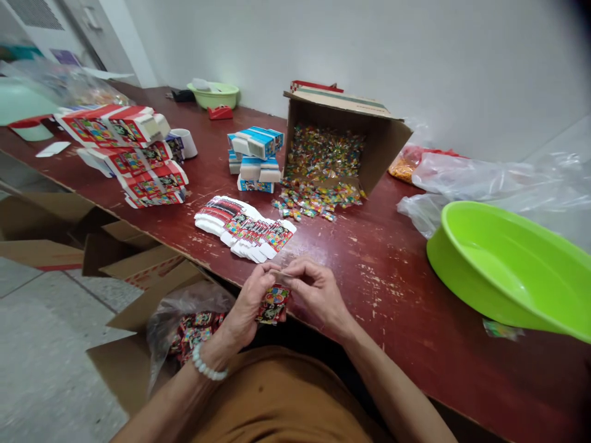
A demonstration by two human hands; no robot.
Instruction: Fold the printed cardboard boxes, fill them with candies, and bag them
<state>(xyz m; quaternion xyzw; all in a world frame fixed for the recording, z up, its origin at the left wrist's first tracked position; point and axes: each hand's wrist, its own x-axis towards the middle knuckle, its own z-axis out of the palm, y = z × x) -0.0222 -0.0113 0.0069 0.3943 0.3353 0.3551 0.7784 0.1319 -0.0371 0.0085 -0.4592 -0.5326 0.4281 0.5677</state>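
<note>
A small red printed candy box point(274, 303) is upright in my left hand point(252, 301), whose fingers wrap round its side. My right hand point(318, 292) pinches the box's top flap between thumb and fingers. Both hands are at the table's front edge. Just beyond them lies a fanned row of flat, unfolded red and white boxes point(244, 226). Behind that row, wrapped candies point(314, 200) spill from a cardboard carton point(383, 147) tipped on its side. Whether the box in my hands has anything inside cannot be seen.
Bundled red boxes point(148, 157) and blue boxes point(256, 154) are stacked on the table. A green basin point(462, 277) stands at the right, near clear plastic bags point(480, 175). Below the left edge, an open carton point(122, 363) holds a bag of red boxes point(196, 332).
</note>
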